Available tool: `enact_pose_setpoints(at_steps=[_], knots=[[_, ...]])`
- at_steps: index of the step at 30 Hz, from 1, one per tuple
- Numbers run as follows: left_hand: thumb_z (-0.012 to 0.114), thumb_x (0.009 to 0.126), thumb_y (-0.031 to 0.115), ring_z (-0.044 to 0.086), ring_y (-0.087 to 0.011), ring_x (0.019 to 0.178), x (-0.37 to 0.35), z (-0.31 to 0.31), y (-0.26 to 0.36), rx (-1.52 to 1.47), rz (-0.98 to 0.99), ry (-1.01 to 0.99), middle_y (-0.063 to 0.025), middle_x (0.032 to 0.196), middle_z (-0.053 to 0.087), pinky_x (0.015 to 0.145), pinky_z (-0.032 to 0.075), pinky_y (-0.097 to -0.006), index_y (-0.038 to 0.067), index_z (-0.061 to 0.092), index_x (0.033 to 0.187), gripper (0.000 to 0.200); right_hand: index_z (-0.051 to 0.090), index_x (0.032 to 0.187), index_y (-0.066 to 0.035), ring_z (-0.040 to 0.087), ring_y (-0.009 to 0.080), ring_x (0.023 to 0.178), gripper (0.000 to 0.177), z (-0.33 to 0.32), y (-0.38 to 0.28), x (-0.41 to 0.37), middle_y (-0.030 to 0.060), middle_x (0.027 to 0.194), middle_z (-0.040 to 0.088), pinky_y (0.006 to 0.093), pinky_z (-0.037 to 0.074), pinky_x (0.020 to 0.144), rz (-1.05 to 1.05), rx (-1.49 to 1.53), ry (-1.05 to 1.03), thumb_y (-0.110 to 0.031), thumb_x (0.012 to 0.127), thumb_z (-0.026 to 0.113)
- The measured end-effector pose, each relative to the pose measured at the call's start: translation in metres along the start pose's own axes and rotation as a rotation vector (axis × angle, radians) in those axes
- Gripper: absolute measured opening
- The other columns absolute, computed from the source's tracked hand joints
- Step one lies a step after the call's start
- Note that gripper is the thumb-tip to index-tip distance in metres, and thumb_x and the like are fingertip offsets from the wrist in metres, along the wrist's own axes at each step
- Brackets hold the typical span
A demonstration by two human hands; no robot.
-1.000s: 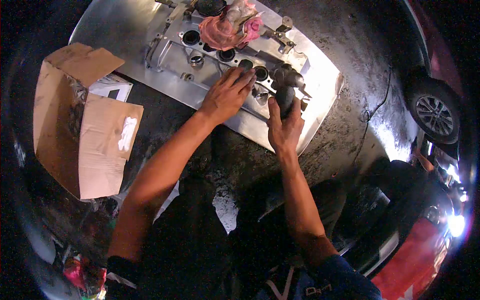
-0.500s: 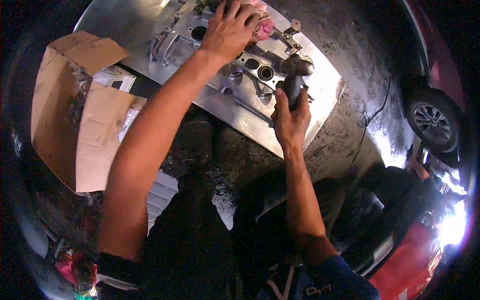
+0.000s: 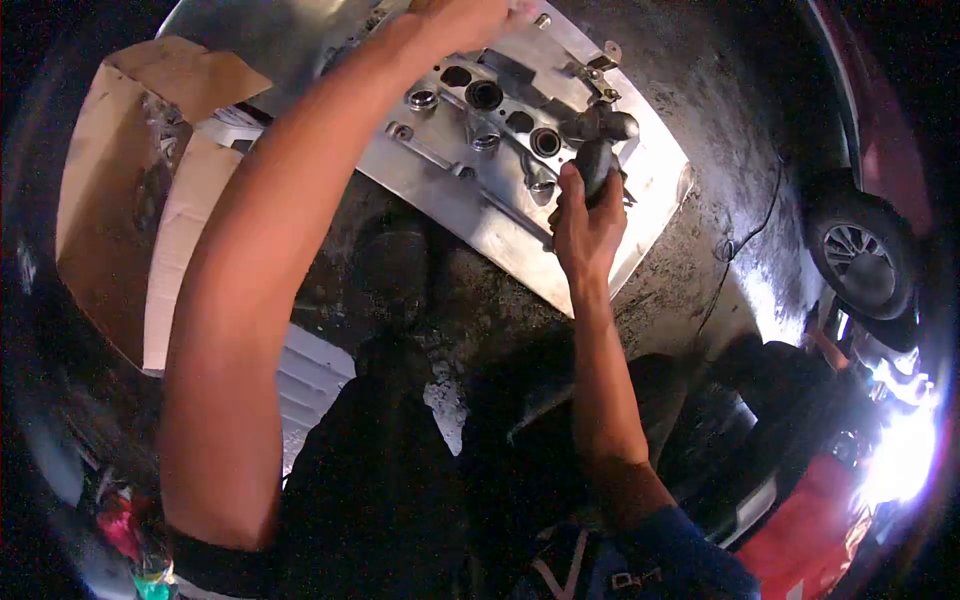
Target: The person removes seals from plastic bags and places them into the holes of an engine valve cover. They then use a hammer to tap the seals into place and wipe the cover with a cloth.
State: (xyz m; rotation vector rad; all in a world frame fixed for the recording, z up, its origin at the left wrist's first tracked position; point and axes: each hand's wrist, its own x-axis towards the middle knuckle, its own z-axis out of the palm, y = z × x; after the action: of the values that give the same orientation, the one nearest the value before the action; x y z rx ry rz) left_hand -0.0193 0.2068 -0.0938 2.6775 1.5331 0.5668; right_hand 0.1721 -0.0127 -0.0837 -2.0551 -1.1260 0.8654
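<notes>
A metal engine cover [image 3: 515, 120] with round ports lies on a pale sheet-metal panel [image 3: 650, 240]. At its near right end, my right hand [image 3: 590, 225] is closed around a dark, rounded fitting [image 3: 596, 165] whose upper end is bulbous; I cannot make out its exact kind. My left hand [image 3: 455, 22] reaches over the far end of the cover, blurred and partly cut off by the top edge. A bit of pink cloth [image 3: 522, 10] shows at its fingers. My left forearm covers part of the cover's left side.
An opened cardboard box [image 3: 110, 210] stands at the left. Several dark stains mark the floor [image 3: 700, 120]. At the right are a car wheel [image 3: 860, 250], a thin cable [image 3: 765, 230], a person's arm [image 3: 828, 340] and a bright light [image 3: 905, 450].
My left hand has moved up toward the top edge along with the pink cloth, uncovering more of the engine cover. My right hand keeps its grip on the dark fitting.
</notes>
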Motion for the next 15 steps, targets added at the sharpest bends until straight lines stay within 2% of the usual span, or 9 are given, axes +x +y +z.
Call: enact_pose_setpoints(at_steps=[3, 5, 6, 9, 10, 13, 14, 15], knots=[[0.069, 0.095, 0.036, 0.05, -0.0433, 0.128, 0.004, 0.011, -0.001, 0.016, 0.012, -0.095, -0.0216, 0.136, 0.05, 0.107, 0.04, -0.0619, 0.002, 0.066, 0.129, 0.049, 0.058, 0.104, 0.0, 0.068, 0.0375, 0.066, 0.045, 0.004, -0.004, -0.007, 0.0216, 0.075, 0.069, 0.0469, 0.052, 0.062, -0.105, -0.108, 0.032, -0.044, 0.098, 0.069], [0.072, 0.093, 0.034, 0.051, -0.0426, 0.127, 0.008, 0.003, 0.003, 0.028, -0.095, -0.197, -0.0205, 0.139, 0.049, 0.106, 0.041, -0.0612, 0.004, 0.065, 0.131, 0.049, 0.058, 0.105, -0.001, 0.068, 0.0439, 0.07, 0.045, 0.013, 0.005, -0.001, 0.0245, 0.078, 0.069, 0.05, 0.053, 0.065, -0.165, -0.266, 0.027, -0.044, 0.098, 0.069], [0.073, 0.092, 0.034, 0.051, -0.0422, 0.126, 0.011, 0.001, 0.005, 0.033, -0.15, -0.248, -0.02, 0.14, 0.048, 0.106, 0.042, -0.0608, 0.005, 0.065, 0.131, 0.049, 0.056, 0.107, -0.003, 0.068, 0.0493, 0.075, 0.043, 0.014, 0.003, 0.01, 0.0267, 0.08, 0.069, 0.0531, 0.052, 0.068, -0.144, -0.374, -0.092, -0.043, 0.098, 0.068], [0.076, 0.091, 0.031, 0.053, -0.0418, 0.125, 0.009, 0.012, -0.005, -0.138, -0.184, -0.255, -0.0189, 0.143, 0.046, 0.105, 0.045, -0.059, 0.008, 0.064, 0.134, 0.051, 0.06, 0.111, 0.002, 0.067, 0.042, 0.077, 0.05, 0.01, -0.004, 0.005, 0.027, 0.093, 0.067, 0.0504, 0.05, 0.072, -0.119, -0.276, -0.068, -0.045, 0.095, 0.07], [0.076, 0.092, 0.031, 0.053, -0.0421, 0.124, 0.009, 0.016, -0.007, -0.144, -0.174, -0.247, -0.0189, 0.143, 0.045, 0.104, 0.045, -0.058, 0.008, 0.063, 0.135, 0.05, 0.06, 0.109, 0.001, 0.067, 0.0442, 0.077, 0.047, 0.012, 0.006, 0.003, 0.0273, 0.093, 0.066, 0.0511, 0.05, 0.071, -0.164, -0.285, -0.03, -0.043, 0.096, 0.069], [0.075, 0.093, 0.028, 0.054, -0.0437, 0.123, 0.007, 0.011, -0.004, -0.149, -0.171, -0.222, -0.0196, 0.144, 0.044, 0.103, 0.047, -0.0556, 0.008, 0.061, 0.137, 0.051, 0.056, 0.106, -0.003, 0.067, 0.05, 0.077, 0.039, 0.013, 0.014, 0.004, 0.0283, 0.083, 0.069, 0.0541, 0.052, 0.068, -0.166, -0.277, -0.094, -0.04, 0.098, 0.068], [0.074, 0.093, 0.027, 0.054, -0.0447, 0.123, 0.005, 0.006, 0.001, -0.142, -0.183, -0.217, -0.0202, 0.144, 0.044, 0.103, 0.048, -0.0552, 0.007, 0.06, 0.138, 0.051, 0.057, 0.106, -0.002, 0.069, 0.0471, 0.075, 0.039, 0.009, 0.013, 0.008, 0.0272, 0.083, 0.07, 0.0512, 0.052, 0.067, -0.197, -0.346, -0.067, -0.038, 0.098, 0.07], [0.074, 0.093, 0.026, 0.054, -0.0457, 0.122, 0.004, 0.005, 0.003, -0.135, -0.194, -0.211, -0.0208, 0.144, 0.044, 0.103, 0.048, -0.0547, 0.007, 0.059, 0.139, 0.052, 0.057, 0.107, -0.002, 0.07, 0.0448, 0.075, 0.039, 0.005, 0.008, 0.008, 0.0263, 0.083, 0.071, 0.0497, 0.053, 0.066, -0.15, -0.289, -0.069, -0.037, 0.097, 0.071]])
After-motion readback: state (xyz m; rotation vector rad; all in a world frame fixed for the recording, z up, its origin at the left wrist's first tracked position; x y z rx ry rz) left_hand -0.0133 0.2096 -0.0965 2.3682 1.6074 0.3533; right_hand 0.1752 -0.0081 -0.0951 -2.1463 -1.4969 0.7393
